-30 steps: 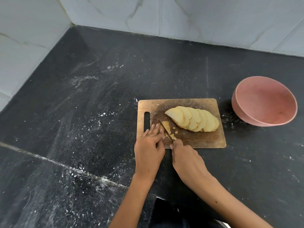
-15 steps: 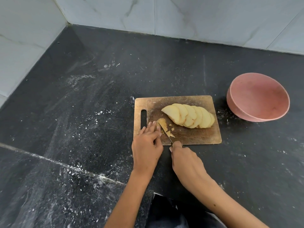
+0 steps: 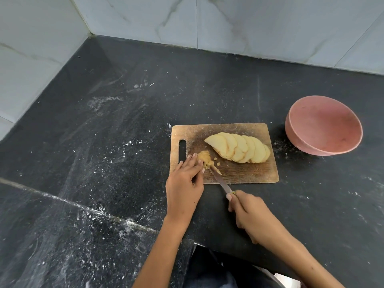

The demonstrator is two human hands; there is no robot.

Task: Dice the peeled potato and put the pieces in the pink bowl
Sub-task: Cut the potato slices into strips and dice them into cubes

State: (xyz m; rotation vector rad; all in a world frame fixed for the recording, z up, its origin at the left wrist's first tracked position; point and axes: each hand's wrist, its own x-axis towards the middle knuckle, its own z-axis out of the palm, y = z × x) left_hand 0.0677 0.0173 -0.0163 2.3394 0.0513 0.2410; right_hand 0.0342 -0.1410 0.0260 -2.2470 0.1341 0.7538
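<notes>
On the dark surface (image 3: pixel 124 125), the board (image 3: pixel 245 171) sits centre, and we see the potato on it in two parts: a fan of overlapping slices (image 3: pixel 239 148) across the middle, and a small heap of dice (image 3: pixel 204 159) at the board's 8 o'clock. The bowl (image 3: pixel 324 125) stands at 3 o'clock of the board, apart from it, nothing visible inside.

Left hand (image 3: pixel 185 183) lies at the board's 7 o'clock edge, fingers (image 3: pixel 192 159) held together and nearly straight, tips pressing the heap's left side, not curled round it. Right hand (image 3: pixel 249 215) is off the board at 5 o'clock, fingers wrapped tight round the handle of the knife (image 3: pixel 220 179); the blade runs toward 11 o'clock with its tip in the dice.

We judge the task early: one slice diced, the fan untouched, no pieces in the bowl.

Handling, as we read it: slices look stiff but wet, so they will likely slide on each other and on the wood. Best held from above with flat fingertips near the cut line. Dice are light and loose and will scatter; scoop them against the blade or cup them with the palm instead of pinching.
</notes>
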